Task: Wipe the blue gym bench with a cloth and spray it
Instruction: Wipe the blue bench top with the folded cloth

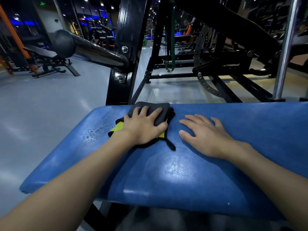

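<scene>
Cloth [150,105] at far edge of tabletop [166,172], pressed under flat, open-fingered left hand [143,125], right hand [205,134] spread empty just beside, droplets [93,132] unwiped leftward, spraying seemingly done, wiping midway at best.

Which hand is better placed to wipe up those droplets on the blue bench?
Left hand: it presses the cloth, right beside the droplets. The right hand lies bare on the bench.

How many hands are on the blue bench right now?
2. The left hand presses flat on the dark cloth near the blue bench pad's far edge; the right hand lies flat on bare padding beside it. No others are visible.
</scene>
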A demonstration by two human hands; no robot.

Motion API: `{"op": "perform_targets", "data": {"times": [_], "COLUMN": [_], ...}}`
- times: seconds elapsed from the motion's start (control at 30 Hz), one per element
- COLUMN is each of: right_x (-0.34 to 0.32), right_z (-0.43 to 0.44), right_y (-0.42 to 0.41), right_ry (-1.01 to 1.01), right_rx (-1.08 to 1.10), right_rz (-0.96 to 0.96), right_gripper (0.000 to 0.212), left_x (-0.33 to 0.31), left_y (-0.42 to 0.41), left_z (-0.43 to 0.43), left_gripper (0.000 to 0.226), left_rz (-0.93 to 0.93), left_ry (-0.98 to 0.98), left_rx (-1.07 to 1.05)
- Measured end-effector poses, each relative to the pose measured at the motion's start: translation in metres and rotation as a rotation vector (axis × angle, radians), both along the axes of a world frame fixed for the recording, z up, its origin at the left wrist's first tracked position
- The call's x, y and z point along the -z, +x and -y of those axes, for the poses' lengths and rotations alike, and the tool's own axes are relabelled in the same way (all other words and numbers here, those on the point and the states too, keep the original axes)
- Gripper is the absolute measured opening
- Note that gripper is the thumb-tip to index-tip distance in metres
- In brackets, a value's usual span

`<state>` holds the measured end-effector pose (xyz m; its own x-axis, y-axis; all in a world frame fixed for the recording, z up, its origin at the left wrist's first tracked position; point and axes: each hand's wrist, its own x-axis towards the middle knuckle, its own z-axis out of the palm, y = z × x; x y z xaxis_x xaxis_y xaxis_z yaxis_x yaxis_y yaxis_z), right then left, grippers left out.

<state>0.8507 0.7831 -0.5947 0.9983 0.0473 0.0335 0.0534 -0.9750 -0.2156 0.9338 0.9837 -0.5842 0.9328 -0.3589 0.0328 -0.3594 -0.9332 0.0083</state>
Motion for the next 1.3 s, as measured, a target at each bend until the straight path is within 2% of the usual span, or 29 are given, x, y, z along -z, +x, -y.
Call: {"op": "perform_targets", "data": {"times": [0.2,0.5,0.63,0.8,0.93,1.07,1.3], "right_x": [-0.001,-0.009,-0.013,-0.004,-0.001,0.001,0.001], "right_z": [0.000,-0.006,-0.014,-0.019,-0.019,-0.019,-0.017], "right_y": [-0.003,-0.005,0.005,0.012,0.015,0.016,0.016], "right_ry": [-0.008,-0.085,0.088,-0.055,-0.054,-0.055,-0.025], "right_rx": [-0.005,-0.030,-0.033,-0.062,-0.060,-0.053,-0.049], "right_rz": [-0.013,0.016,0.048,-0.052,-0.035,-0.020,-0.012], "right_gripper": [0.058,0.055,0.057,0.064,0.063,0.063,0.065], "left_x": [0.004,0.005,0.005,0.004,0.001,-0.003,-0.003], "left_y": [-0.087,-0.147,-0.125,-0.067,-0.003,0.051,0.059], "left_z": [-0.036,-0.060,-0.050,-0.040,-0.028,-0.013,-0.011], "left_gripper": [0.090,0.084,0.089,0.091,0.073,0.073,0.070], "left_rz": [0.043,0.057,0.030,0.013,-0.020,-0.051,-0.029], "left_ry": [0.032,-0.005,0.021,-0.009,-0.005,-0.018,-0.018], "left_rx": [0.031,0.012,-0.022,-0.032,-0.036,-0.075,-0.082]}}
